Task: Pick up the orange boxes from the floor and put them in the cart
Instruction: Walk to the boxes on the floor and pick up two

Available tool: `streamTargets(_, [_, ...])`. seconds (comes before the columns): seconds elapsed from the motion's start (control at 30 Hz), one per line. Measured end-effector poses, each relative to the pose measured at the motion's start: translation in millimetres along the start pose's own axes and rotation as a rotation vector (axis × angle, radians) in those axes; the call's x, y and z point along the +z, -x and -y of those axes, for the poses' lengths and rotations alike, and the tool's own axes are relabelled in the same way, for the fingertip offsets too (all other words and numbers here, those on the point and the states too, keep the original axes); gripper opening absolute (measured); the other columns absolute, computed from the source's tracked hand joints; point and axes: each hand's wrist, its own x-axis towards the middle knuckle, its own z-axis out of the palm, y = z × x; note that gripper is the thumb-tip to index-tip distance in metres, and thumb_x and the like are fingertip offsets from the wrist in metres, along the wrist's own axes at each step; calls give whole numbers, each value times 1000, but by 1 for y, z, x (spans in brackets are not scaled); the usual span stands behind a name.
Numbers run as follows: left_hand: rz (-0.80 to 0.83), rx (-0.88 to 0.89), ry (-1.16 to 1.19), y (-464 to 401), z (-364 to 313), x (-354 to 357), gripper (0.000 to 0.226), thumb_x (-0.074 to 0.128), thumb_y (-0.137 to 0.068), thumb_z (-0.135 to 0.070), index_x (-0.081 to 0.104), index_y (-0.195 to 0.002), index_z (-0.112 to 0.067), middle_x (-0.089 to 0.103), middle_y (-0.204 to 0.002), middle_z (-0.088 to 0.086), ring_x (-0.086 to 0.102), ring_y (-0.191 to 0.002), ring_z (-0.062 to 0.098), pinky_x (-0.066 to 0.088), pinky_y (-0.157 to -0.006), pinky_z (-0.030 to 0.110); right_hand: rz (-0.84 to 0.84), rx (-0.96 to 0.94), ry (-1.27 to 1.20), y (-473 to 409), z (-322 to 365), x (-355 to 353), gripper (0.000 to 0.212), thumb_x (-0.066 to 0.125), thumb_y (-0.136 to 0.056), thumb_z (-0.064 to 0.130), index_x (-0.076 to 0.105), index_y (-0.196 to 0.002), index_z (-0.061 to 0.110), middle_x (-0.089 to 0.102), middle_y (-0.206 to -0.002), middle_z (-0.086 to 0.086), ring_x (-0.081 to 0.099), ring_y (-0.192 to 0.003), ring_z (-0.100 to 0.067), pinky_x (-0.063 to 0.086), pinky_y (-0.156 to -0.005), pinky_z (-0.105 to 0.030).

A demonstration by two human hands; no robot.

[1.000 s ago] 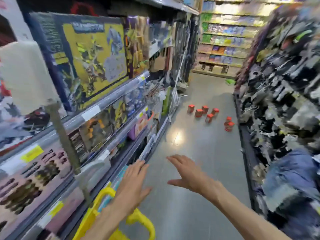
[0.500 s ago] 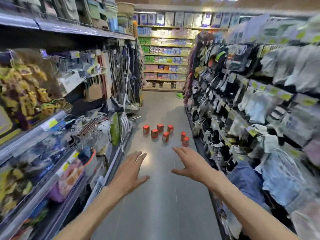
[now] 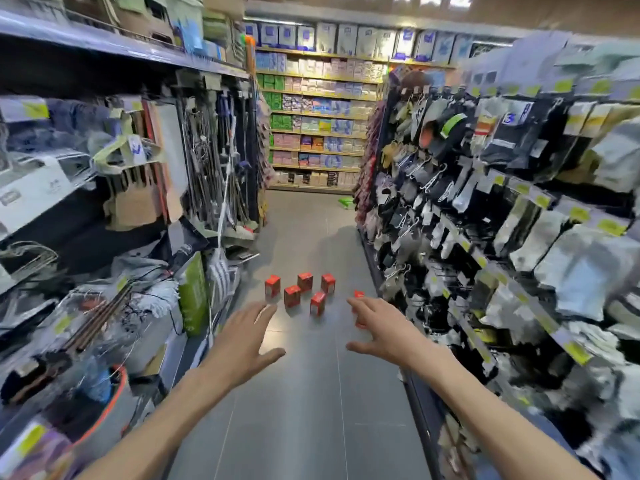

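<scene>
Fingers (image 3: 266, 311) spread, hands empty; orange boxes (image 3: 292, 296) mid-aisle.

A gray floor (image 3: 304, 410) runs between tall shelves (image 3: 322, 109) full of packs. Socks (image 3: 519, 140) hang on the right. Mops (image 3: 221, 161) lean on the left.

Bright overhead light; edges blurred, warped
</scene>
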Motion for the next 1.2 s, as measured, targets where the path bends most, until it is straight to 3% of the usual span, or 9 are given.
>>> streamTargets(0.27, [56, -8, 51, -191, 108, 51, 86, 54, -82, -67, 28, -150, -22, 35, -152, 4, 32, -140, 24, 29, -114, 36, -6, 61, -29, -195, -92, 17, 88, 71, -79, 57, 35, -149, 17, 48, -145, -6, 44, -132, -27, 36, -111, -36])
streamTargets(0.47, [97, -7, 51, -338, 189, 119, 82, 62, -84, -58, 36, -148, -13, 38, -152, 10, 33, -141, 30, 21, -115, 36, -2, 86, -43, -350, -182, 61, 89, 72, -80, 56, 34, -150, 17, 50, -143, -9, 44, -132, -29, 36, -110, -38])
streamTargets(0.6, [153, 0, 64, -449, 246, 160, 89, 45, -78, -68, 39, -146, -12, 42, -147, 9, 37, -137, 29, 22, -113, 34, 10, 89, -53, -460, -247, 82, 90, 71, -82, 56, 34, -151, 12, 51, -141, -11, 46, -130, -31, 36, -109, -37])
streamTargets(0.73, [115, -9, 103, -557, 296, 191, 91, 41, -76, -69, 41, -146, -11, 44, -147, 9, 37, -137, 27, 19, -112, 27, 25, 106, -47, -570, -307, 95, 91, 69, -83, 58, 30, -153, 15, 47, -146, -9, 43, -132, -29, 33, -110, -35])
streamTargets(0.9, [121, -33, 137, -663, 361, 239, 105, 19, -78, -88, 39, -147, -11, 44, -147, 8, 38, -136, 27, 27, -113, 36, 62, 119, -69, -694, -366, 121, 88, 68, -85, 55, 30, -153, 15, 48, -144, -7, 44, -131, -28, 35, -107, -34])
streamTargets(1.07, [187, -52, 158, -775, 443, 326, 88, 51, -79, -65, 38, -148, -13, 42, -150, 12, 37, -140, 31, 29, -115, 42, 82, 167, -105, -814, -433, 186, 85, 69, -86, 51, 32, -152, 15, 51, -141, -9, 46, -129, -30, 38, -105, -38])
streamTargets(1.2, [252, -15, 183, -867, 511, 416, 84, 62, -78, -58, 43, -144, -9, 48, -143, 16, 43, -133, 36, 36, -110, 46, 118, 246, -151, -911, -484, 255, 81, 67, -84, 53, 37, -149, 16, 53, -139, -9, 48, -128, -31, 42, -104, -42])
